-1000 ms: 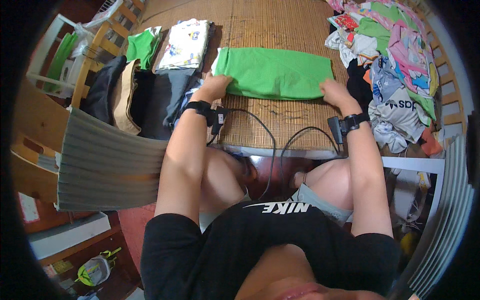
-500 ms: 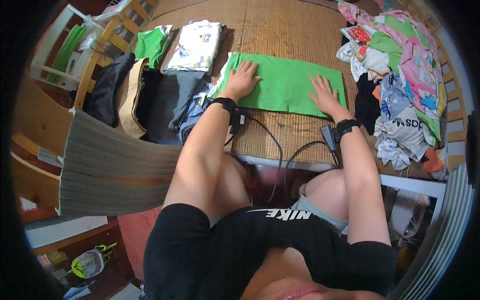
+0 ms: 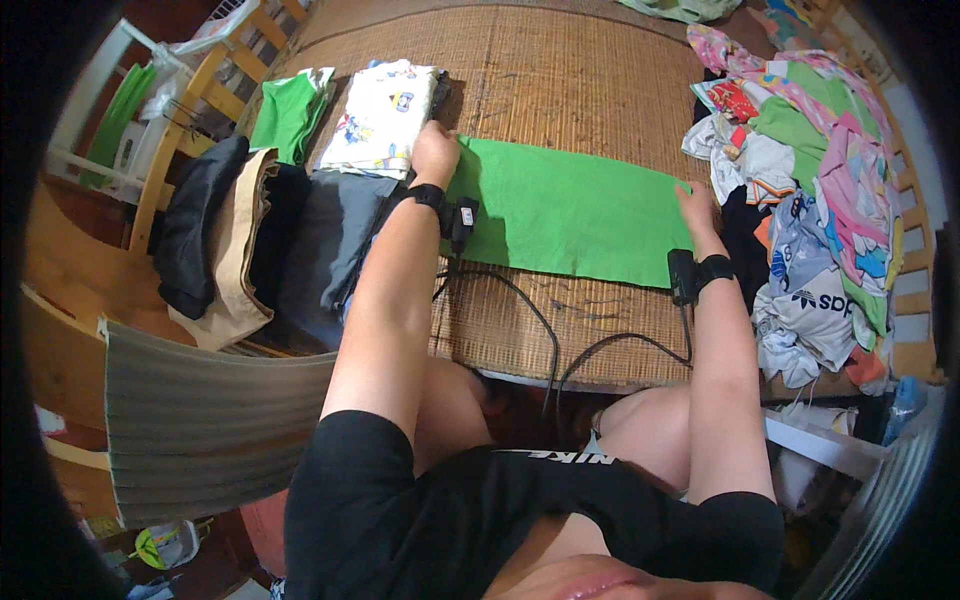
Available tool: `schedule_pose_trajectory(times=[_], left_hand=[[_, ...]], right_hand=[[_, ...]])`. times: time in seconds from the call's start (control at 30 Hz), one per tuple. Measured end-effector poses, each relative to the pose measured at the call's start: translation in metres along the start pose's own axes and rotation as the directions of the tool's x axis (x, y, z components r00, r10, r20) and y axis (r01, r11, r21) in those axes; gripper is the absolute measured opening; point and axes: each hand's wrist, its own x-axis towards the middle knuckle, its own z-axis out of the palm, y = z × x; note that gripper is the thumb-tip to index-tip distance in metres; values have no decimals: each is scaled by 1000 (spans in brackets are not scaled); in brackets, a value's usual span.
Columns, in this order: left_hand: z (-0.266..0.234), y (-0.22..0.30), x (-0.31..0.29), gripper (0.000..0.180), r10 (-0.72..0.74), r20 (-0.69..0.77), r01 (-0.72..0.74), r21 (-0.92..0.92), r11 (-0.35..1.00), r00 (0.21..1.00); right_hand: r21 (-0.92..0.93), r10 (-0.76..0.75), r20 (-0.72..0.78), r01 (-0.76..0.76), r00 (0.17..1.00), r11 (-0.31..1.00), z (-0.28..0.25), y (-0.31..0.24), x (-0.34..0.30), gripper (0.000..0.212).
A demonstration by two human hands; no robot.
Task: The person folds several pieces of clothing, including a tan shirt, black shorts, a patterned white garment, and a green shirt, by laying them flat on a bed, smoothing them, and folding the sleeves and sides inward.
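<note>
A folded green garment (image 3: 570,205) lies as a long rectangle on the woven mat, in front of me. My left hand (image 3: 435,153) is closed at its far left corner, beside a stack of folded clothes. At the right end, my right hand (image 3: 699,212) pinches the far corner, thumb over the cloth and the other fingers mostly hidden. Just left of my left hand is a folded white printed garment (image 3: 375,120). Dark grey folded trousers (image 3: 330,235) lie nearer to me, partly behind my left forearm.
Woven mat (image 3: 570,80) covers the bed. A heap of mixed clothes (image 3: 800,190) lies on the right. Folded green (image 3: 285,118), tan (image 3: 240,240) and black (image 3: 200,215) clothes line the left, by a wooden rail. A black cable (image 3: 545,330) loops between my wrist straps.
Both hands went from lying flat on the green garment to gripping its two ends. My left hand moved left to the corner. The whole view has shifted, with the bed sitting lower.
</note>
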Motion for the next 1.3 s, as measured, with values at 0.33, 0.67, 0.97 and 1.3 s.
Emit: schedule_pose_trajectory(times=[0.33,0.67,0.97,1.3], left_hand=[[-8,3,-27,36,-185,-174,191,21,981,967],[-29,-6,-72,49,-298,320,319,-14,948,899],[-31,-20,-60,37,-157,305,316,-591,742,939],[-18,-33,-58,46,-174,54,181,-179,967,983]], right_hand=[[-311,-195,-257,110,946,944,-33,-78,-57,44],[-376,-353,562,611,748,697,-12,-135,-164,66],[-21,-380,470,440,797,898,-11,-154,-172,61],[-251,-212,692,505,690,825,-6,-161,-173,59]])
